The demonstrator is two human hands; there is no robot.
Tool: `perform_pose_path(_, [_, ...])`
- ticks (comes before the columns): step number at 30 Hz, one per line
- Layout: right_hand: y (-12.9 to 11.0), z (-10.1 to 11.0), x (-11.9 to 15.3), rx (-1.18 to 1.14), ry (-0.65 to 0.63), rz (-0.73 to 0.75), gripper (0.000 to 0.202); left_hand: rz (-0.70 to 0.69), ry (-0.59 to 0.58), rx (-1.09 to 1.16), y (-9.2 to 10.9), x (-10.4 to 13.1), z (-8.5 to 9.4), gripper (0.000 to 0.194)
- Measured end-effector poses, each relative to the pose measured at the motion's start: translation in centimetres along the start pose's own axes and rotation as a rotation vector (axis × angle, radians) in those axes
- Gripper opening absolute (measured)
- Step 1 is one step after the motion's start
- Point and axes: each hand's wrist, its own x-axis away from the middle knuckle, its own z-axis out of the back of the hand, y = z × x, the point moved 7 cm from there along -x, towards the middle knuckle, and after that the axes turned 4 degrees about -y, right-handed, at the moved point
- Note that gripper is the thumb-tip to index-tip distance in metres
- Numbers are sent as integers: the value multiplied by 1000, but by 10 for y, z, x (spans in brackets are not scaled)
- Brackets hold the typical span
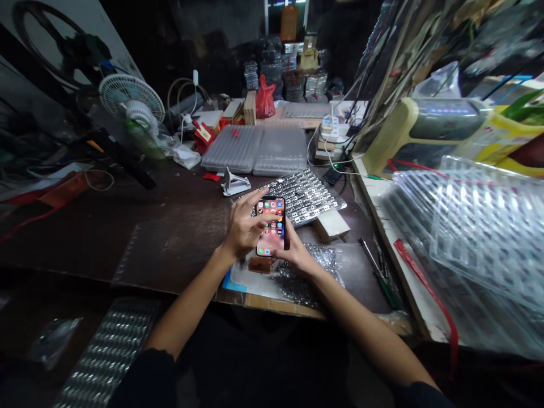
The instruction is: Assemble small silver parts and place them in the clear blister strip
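A lit phone (271, 241) with rows of app icons is held upright over the front of the bench. My right hand (294, 249) grips its lower right side, the thumb across the bottom of the screen. My left hand (246, 225) is at the phone's left side, fingers spread, one finger reaching over the screen. Behind the phone lies a tray of small metal parts (308, 192), resting partly on a pale block (332, 225). Below the hands is a heap of small shiny pieces (304, 280) beside a brown block (260, 264).
A white phone stand (234, 183) sits behind my left hand. Clear plastic trays (280, 150) lie farther back. A green-handled screwdriver (385, 286) lies at right, near stacked clear trays (480, 226). A fan (131, 99) stands at the back left.
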Motion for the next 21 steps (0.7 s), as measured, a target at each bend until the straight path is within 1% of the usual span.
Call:
perform_pose_path(2, [0,-1,2,-26,3,-9,99,14,20,44,0,4,5,57])
perform_pose_path(5, [-2,-2,3,-53,13,-2,95,41,31,58,1,10,7,57])
perform_pose_path(10, [-4,-3,3,-64,18,24,94,46,14,10,3,18,3,62])
perform_pose_path(16, [-3,0,3,-58,22,28,91,44,-8,-17,1,18,-4,59])
perform_pose_path(19, [-2,-1,3,-72,11,13,93,64,-7,-44,1,17,-2,61])
perform_pose_path(21, [-3,-2,3,-96,7,4,94,73,14,-18,4,20,0,62])
